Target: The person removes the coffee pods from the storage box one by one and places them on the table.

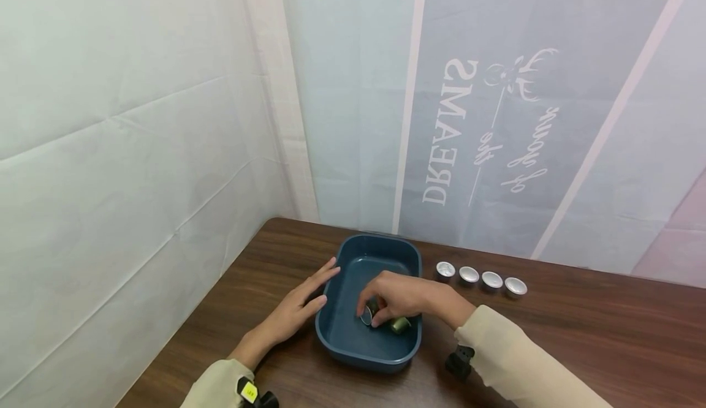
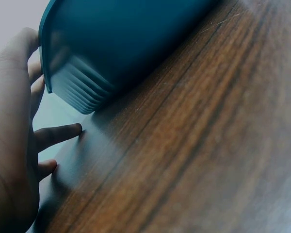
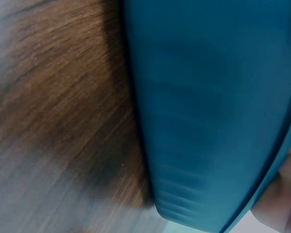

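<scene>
Clock set on the basin's centre, 12 away from the wearer.

Nearest: left sleeve point(image 1: 212, 386) toward 8 o'clock, right sleeve point(image 1: 529, 359) toward 4. Left hand point(image 1: 292, 311) at 9, fingers spread, fingertips at the rim near 10. Right hand point(image 1: 398, 294) reaches over the wall from 3; thumb and finger pinch a small capsule point(image 1: 366, 317) by its edge. This capsule is inside the blue basin point(image 1: 368, 348), just toward 6 from centre, tilted; contact with the basin floor cannot be told. A green capsule point(image 1: 400, 324) lies tipped at 4, just beside the right hand. Farther, between 2 and 3, a row of silver-topped capsules point(image 1: 469, 274) stands on the surface point(image 1: 595, 322), lids up. Backdrop point(image 1: 358, 102) beyond, at 12.

Risks (judged): pinch is on a thin rim, so the capsule could slip and roll if the fingers twist. The green capsule could be knocked by the knuckles. The right forearm may catch the wall and drag the basin if the left hand gives little support. A wide sweep toward 2 could topple the row.

Counts: basin 1; capsules in basin 2 visible, more possibly hidden under the hand; row 4; hands 2.
</scene>
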Motion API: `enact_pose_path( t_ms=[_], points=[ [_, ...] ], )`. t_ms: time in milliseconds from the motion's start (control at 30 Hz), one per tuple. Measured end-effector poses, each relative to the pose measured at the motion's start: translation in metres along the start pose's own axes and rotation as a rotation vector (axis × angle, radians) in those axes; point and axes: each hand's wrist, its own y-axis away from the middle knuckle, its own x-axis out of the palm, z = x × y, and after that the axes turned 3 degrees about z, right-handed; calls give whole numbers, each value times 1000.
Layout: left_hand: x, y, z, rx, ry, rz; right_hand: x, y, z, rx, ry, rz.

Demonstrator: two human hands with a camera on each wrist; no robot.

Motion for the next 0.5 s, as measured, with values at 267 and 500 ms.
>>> enact_pose_path(
  t_ms=[267, 500],
  points=[
    [-4, 0, -16, -2, 13, 1, 2, -2, 0, -22, 42, -16],
    [-8, 0, -31, -2, 30, 3, 3, -1, 1, -66, 71, -51]
  ],
)
